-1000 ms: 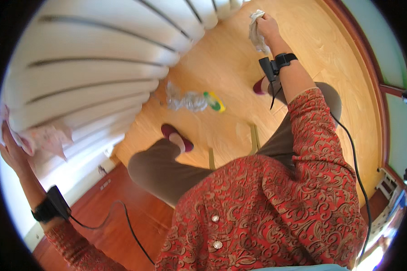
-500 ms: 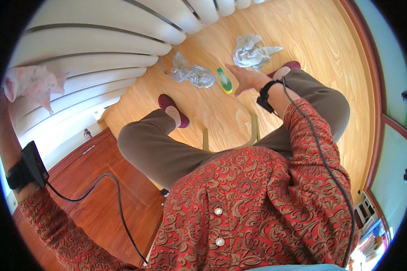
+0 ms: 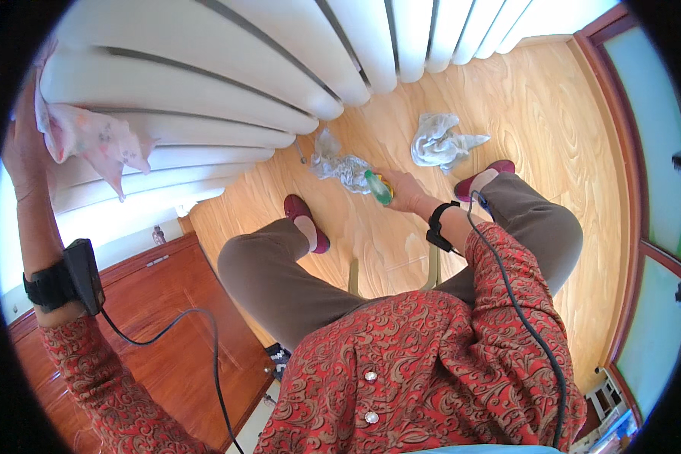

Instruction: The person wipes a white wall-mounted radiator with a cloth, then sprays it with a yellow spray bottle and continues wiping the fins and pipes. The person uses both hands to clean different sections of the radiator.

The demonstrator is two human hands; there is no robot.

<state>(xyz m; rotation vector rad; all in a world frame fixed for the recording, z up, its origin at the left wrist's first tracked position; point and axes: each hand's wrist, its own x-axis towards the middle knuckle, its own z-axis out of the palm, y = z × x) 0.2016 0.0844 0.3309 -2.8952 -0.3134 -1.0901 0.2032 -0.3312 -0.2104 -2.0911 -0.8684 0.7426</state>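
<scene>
At the far left, my left hand point(image 3: 26, 155) is raised beside a white ribbed radiator point(image 3: 227, 60). Its fingers are closed on a pink patterned cloth point(image 3: 91, 136), which hangs down in front of the radiator; the fingertips are partly hidden. Low in front of me, my right hand point(image 3: 407, 192) is wrapped round a small green and yellow, bottle-shaped object point(image 3: 379, 188). I cannot tell whether this object is off the floor. Just behind it lies a crumpled grey cloth point(image 3: 344, 168). A second crumpled grey cloth point(image 3: 436, 141) lies farther right.
Below the radiator at left stands a reddish-brown wooden cabinet point(image 3: 166, 310). My two dark red shoes rest on the wood-patterned floor point(image 3: 537, 106). Legs of a seat point(image 3: 433, 268) show between my knees. Black cables run from both wrist straps. A brown-framed glass panel point(image 3: 651, 113) borders the right.
My right hand, open beside the green and yellow object before, has closed round it. My left hand still holds the pink cloth. The whole view has shifted, showing more radiator.
</scene>
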